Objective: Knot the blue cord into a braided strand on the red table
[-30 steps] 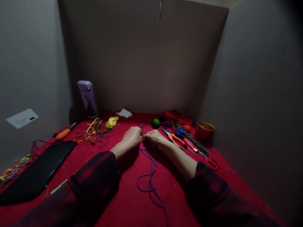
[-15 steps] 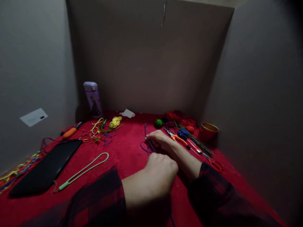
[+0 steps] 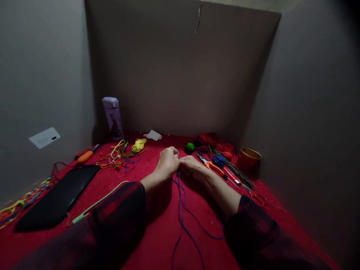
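Note:
Purple-blue cord (image 3: 181,217) hangs down from between my two hands and trails in loops over the red cloth (image 3: 157,240) toward the near edge. My left hand (image 3: 168,162) is closed, its fingertips pinched at the top of the cord. Right beside it, my right hand (image 3: 192,167) is closed too, thumb and finger pinched at the same spot. The fingertips nearly touch, and the piece of cord between them is mostly hidden.
At left are a black tablet (image 3: 59,198), a light green loop tool (image 3: 95,204), tangled threads (image 3: 119,159) and a purple bottle (image 3: 113,119). At right are green yarn (image 3: 189,147), orange pliers (image 3: 215,169), red scissors (image 3: 258,199) and a red cup (image 3: 247,159).
My left hand has moved forward from the near side to meet my right hand. The cord now trails out below both hands.

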### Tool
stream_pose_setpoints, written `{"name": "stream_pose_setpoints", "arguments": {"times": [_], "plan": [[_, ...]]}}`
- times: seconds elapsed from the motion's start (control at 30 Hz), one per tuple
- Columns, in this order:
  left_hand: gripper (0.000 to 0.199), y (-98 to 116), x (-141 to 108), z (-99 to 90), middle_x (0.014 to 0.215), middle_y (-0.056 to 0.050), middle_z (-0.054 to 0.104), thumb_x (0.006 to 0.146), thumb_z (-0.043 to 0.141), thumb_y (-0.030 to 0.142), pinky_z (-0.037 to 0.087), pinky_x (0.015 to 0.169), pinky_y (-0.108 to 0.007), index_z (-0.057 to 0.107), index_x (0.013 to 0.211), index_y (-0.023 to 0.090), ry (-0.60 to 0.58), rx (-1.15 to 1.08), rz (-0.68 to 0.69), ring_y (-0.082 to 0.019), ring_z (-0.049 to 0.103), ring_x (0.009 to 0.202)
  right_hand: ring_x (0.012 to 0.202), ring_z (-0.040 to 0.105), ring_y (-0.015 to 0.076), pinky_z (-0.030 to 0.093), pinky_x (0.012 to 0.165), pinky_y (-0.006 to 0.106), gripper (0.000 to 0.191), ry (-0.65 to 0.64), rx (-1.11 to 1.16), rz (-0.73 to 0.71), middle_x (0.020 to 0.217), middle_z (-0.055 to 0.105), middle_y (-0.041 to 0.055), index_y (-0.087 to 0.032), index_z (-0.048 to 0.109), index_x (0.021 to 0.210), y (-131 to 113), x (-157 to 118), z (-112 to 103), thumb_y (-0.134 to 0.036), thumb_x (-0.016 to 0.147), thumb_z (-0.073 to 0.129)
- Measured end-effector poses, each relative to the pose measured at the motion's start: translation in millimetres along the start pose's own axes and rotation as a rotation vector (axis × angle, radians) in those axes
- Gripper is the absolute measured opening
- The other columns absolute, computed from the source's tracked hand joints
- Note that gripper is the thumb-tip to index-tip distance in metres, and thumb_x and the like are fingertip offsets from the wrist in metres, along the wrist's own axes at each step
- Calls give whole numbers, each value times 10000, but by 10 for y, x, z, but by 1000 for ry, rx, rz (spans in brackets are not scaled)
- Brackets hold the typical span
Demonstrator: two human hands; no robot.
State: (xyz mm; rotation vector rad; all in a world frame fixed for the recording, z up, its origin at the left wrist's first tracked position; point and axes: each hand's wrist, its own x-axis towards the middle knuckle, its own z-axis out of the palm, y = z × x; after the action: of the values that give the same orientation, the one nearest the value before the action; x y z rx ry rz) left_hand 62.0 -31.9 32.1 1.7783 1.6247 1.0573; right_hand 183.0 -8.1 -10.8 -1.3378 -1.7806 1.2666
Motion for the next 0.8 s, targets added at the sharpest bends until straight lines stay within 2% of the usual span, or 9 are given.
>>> {"name": "stream_pose_setpoints", "arguments": {"times": [0.03,0.17,0.3,0.37,0.47,0.57,0.63,0.7,0.8], "plan": [[148,-111,92,3,733,-90,610,704,469,130,369,627,-259,612,739,124,-26,41,-60,-161,529,709,376,246,62,187,365,213,171,-10,20,-2,437,313,-65,-180,414,564,15,28,11,-248,718,442],[239,-418,227,41,447,-8,480,776,397,166,301,433,-217,576,626,118,-316,-15,-175,-97,424,405,352,185,43,127,341,212,167,-61,150,7,431,286,-83,-180,402,564,100,133,31,-263,686,481],[180,-533,279,52,403,39,416,745,482,195,205,368,-199,575,621,105,-399,-157,-204,-50,302,321,354,173,34,114,337,203,190,-82,216,0,432,276,-89,-176,405,558,123,136,28,-272,675,520],[129,-577,311,44,391,56,388,704,535,190,172,365,-200,592,634,99,-405,-200,-190,-38,266,318,353,171,33,117,336,200,191,-89,176,12,435,273,-92,-177,413,568,95,109,22,-284,681,525],[104,-617,326,43,387,51,397,653,580,188,193,375,-201,600,608,96,-357,-137,-187,-45,297,337,340,206,32,133,335,202,188,-86,92,40,427,312,-83,-171,445,570,22,69,-8,-291,683,534],[90,-588,286,68,391,29,429,622,583,150,221,388,-207,577,550,96,-318,-79,-235,-64,355,362,335,273,39,171,344,203,182,-6,-132,55,403,373,-59,-153,494,549,-77,35,-67,-274,671,552],[111,-532,244,84,375,31,414,622,570,119,206,389,-210,550,515,102,-302,-145,-301,-61,342,360,354,326,48,204,361,202,180,6,-320,7,410,437,-33,-141,534,535,-156,0,-100,-257,671,547],[170,-465,205,88,350,41,374,642,541,91,183,386,-215,506,476,114,-291,-239,-365,-53,299,347,389,386,60,241,384,198,165,-89,-432,-86,443,512,-8,-133,573,539,-245,-64,-101,-229,669,539],[256,-394,169,77,334,47,330,660,499,58,180,383,-221,425,429,138,-311,-327,-429,-49,264,337,446,470,84,298,429,194,129,-364,-514,-170,486,575,2,-133,633,616,-396,-219,-29,-184,669,529]]}}
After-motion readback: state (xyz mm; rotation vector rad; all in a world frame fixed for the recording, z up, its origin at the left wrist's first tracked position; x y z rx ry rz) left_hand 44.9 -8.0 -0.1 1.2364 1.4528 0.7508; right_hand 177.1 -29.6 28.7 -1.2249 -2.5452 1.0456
